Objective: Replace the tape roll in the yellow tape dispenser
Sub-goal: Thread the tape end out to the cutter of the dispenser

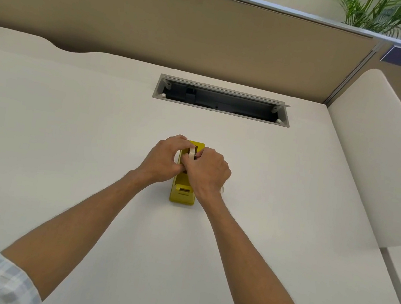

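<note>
a: how far is the task?

b: i judge midway. the tape roll (192,152) stands on edge over the yellow tape dispenser (183,192) slot, pinched between the left hand (165,159) and the right hand (208,173); whether it is seated i cannot tell.

a: anything in the way?

b: no. the open cable tray (222,100) lies well beyond the fingers.
</note>
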Motion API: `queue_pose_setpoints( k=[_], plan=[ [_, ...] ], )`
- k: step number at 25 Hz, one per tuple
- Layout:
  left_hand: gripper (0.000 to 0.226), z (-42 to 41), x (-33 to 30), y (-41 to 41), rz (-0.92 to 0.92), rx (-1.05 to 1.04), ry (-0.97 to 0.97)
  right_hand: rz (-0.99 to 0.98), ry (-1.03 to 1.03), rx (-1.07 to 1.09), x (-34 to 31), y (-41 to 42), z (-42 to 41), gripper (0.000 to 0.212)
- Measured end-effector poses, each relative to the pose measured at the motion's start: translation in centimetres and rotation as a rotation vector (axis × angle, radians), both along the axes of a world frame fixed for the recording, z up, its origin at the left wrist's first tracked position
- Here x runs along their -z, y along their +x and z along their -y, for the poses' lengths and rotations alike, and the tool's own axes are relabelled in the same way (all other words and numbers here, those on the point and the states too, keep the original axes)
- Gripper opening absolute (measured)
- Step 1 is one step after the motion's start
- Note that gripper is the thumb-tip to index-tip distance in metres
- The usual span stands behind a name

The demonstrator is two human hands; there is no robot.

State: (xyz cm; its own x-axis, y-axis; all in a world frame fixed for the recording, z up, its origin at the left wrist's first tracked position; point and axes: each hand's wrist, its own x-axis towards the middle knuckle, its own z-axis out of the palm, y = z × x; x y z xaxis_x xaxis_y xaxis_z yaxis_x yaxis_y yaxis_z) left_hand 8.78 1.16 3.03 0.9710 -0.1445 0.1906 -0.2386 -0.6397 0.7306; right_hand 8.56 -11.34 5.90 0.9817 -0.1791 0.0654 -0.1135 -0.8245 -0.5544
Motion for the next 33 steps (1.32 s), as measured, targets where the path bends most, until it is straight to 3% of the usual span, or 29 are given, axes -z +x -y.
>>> queue_pose_setpoints(
  k=[5,10,19,26,33],
  plan=[
    [0.05,0.1,0.4,0.1,-0.011,-0.021,0.063,0.025,-0.014,-0.058,0.5,-0.1,0.4,0.028],
    [0.05,0.2,0.4,-0.2,-0.009,0.0,-0.009,0.139,0.021,-0.168,1.4,-1.0,1.2,0.023],
    [0.045,-0.3,0.4,0.0,-0.09,0.03,-0.064,0.167,0.085,-0.232,1.8,-0.8,2.2,0.025],
    [0.05,-0.5,0.7,0.1,-0.098,0.051,-0.027,0.143,0.19,-0.272,2.5,-1.5,2.2,0.045],
    [0.052,-0.7,0.0,0.3,-0.092,0.045,0.126,0.011,0.347,-0.155,3.0,-2.3,2.5,0.022]
  ],
)
